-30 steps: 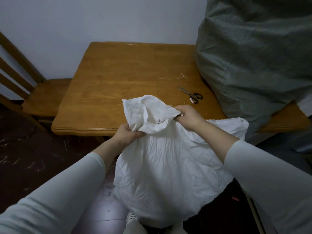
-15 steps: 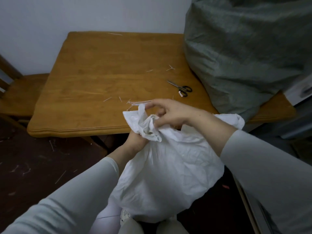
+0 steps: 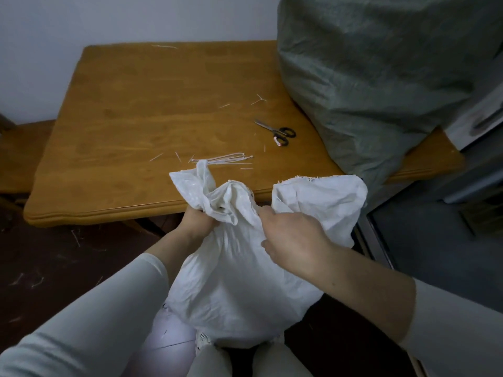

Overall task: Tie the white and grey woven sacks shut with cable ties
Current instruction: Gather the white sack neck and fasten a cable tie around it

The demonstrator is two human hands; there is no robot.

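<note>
Roughly upright white sack (image 3: 239,281), long axis vertical, bunched mouth (image 3: 228,197) uppermost.

The left hand (image 3: 197,223) grips the gathered mouth of the crumpled white woven sack (image 3: 239,281). The right hand (image 3: 291,238) grips its fabric just beside. Farther off, the brown wooden table (image 3: 136,118) holds thin white cable ties (image 3: 226,160), black-handled metal scissors (image 3: 277,130) and, at the right, a bulky grey woven sack (image 3: 381,77).

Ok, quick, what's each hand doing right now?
Left hand: grips the bunched mouth of the white sack.
Right hand: grips the sack's cloth just right of that bunch.
</note>
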